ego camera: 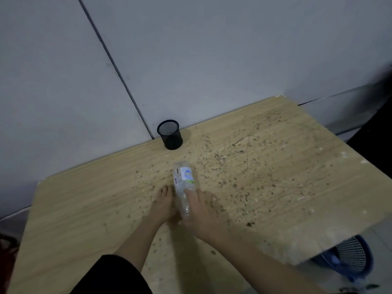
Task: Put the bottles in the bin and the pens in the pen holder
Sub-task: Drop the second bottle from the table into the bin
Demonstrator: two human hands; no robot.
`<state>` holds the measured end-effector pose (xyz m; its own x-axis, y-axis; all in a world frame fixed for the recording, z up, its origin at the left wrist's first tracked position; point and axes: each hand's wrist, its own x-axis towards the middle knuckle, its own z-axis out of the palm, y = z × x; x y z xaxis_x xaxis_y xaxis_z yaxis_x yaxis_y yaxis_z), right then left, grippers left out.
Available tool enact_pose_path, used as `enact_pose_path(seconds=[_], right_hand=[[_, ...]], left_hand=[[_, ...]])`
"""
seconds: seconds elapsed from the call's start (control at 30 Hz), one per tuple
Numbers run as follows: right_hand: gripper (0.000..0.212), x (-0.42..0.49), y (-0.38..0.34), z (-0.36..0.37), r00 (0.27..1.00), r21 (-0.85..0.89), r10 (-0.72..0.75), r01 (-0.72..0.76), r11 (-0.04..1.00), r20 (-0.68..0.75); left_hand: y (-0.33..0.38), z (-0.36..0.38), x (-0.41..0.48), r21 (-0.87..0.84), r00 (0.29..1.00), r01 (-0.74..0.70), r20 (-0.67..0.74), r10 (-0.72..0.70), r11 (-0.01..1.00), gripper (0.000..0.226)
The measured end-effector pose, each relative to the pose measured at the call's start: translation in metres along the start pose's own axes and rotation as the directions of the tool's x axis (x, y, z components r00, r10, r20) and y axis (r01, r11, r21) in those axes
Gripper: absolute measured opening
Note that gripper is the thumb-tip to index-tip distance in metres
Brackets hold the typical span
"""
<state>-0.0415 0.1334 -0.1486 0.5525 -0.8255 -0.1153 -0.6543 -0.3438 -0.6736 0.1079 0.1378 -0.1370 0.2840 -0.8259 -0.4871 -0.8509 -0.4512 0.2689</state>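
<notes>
bottle: clear crumpled plastic bottle with a white-and-green label [184, 183], lying on its side at centre frame on the speckled light wooden tabletop [275, 177], not yet binned
right hand: right hand [201, 211] laid over the bottle's near end, fingers curled onto it; looks like a grip forming, bottle not lifted
left hand: left hand [162, 205] flat and open on the table just left of the bottle, touching or nearly touching it; holds nothing
bin: blue plastic basket with mesh wall [352, 259], lower right, below the table edge; partly cut off by the tabletop, contents hard to make out
pen holder: black mesh cylinder pen holder [170, 134], upper centre by the grey wall; seems empty
pens: none visible anywhere
progress: judged early or mid; this bottle left, pens unknown
unclear: bottle cap hidden under hand; frame blurry
</notes>
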Motion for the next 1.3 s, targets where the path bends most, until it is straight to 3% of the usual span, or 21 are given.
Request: enact_pose_path(seconds=[0.07, 0.23, 0.33, 0.43, 0.5, 0.57, 0.63, 0.7, 0.77, 0.87, 0.97, 1.17, 1.3], right_hand=[[0.067, -0.002, 0.007, 0.006, 1.0, -0.097, 0.002, -0.004, 0.995, -0.028], [0.063, -0.001, 0.019, -0.014, 0.996, 0.077, -0.067, 0.071, 0.994, -0.055], [0.065, 0.001, 0.027, -0.024, 0.992, 0.094, -0.089, 0.097, 0.991, -0.088], [0.066, 0.0, 0.046, -0.041, 0.991, 0.063, -0.065, 0.073, 0.995, -0.12], [0.065, -0.004, 0.06, -0.059, 0.985, 0.064, -0.025, 0.037, 0.997, -0.172], [0.067, -0.012, 0.074, -0.08, 0.971, 0.039, 0.042, -0.034, 0.999, -0.235], [0.068, -0.023, 0.089, -0.103, 0.945, 0.038, 0.095, -0.088, 0.995, -0.314], [0.069, -0.036, 0.105, -0.126, 0.908, 0.094, 0.136, -0.107, 0.99, -0.397], [0.069, -0.053, 0.127, -0.147, 0.859, 0.146, 0.183, -0.128, 0.981, -0.478], [0.068, -0.087, 0.167, -0.175, 0.752, 0.24, 0.29, -0.178, 0.954, -0.592], [0.07, -0.128, 0.208, -0.2, 0.591, 0.338, 0.399, -0.217, 0.916, -0.701], [0.065, -0.218, 0.283, -0.234, 0.224, 0.534, 0.557, -0.157, 0.831, -0.8], [0.061, -0.252, 0.343, -0.233, 0.107, 0.581, 0.605, -0.19, 0.791, -0.789]], left_hand=[[-0.001, 0.004, 0.006, 0.082, 0.998, 0.017, 0.066, -0.022, 0.997, 0.098], [0.004, 0.0, 0.019, 0.184, 0.991, 0.04, 0.121, -0.063, 0.982, 0.123], [0.011, -0.003, 0.026, 0.361, 0.989, -0.027, 0.146, -0.028, 0.932, 0.103], [0.026, -0.018, 0.032, 0.446, 0.973, -0.012, 0.211, -0.092, 0.895, 0.09], [0.043, -0.035, 0.04, 0.463, 0.954, 0.025, 0.255, -0.159, 0.886, 0.078], [0.069, -0.051, 0.049, 0.429, 0.929, 0.091, 0.289, -0.233, 0.899, 0.08], [0.103, -0.06, 0.058, 0.383, 0.943, 0.053, 0.286, -0.173, 0.922, 0.075], [0.143, -0.056, 0.064, 0.341, 0.975, -0.052, 0.223, -0.027, 0.939, 0.052], [0.19, -0.041, 0.064, 0.295, 0.973, -0.198, 0.173, 0.152, 0.935, 0.024], [0.265, -0.008, 0.057, 0.258, 0.906, -0.417, 0.196, 0.375, 0.872, 0.012], [0.336, 0.034, 0.045, 0.194, 0.795, -0.605, 0.212, 0.569, 0.772, 0.041], [0.457, 0.114, 0.019, 0.123, 0.559, -0.828, 0.256, 0.789, 0.547, 0.048], [0.522, 0.168, 0.017, 0.222, 0.397, -0.912, 0.264, 0.879, 0.345, 0.053]])
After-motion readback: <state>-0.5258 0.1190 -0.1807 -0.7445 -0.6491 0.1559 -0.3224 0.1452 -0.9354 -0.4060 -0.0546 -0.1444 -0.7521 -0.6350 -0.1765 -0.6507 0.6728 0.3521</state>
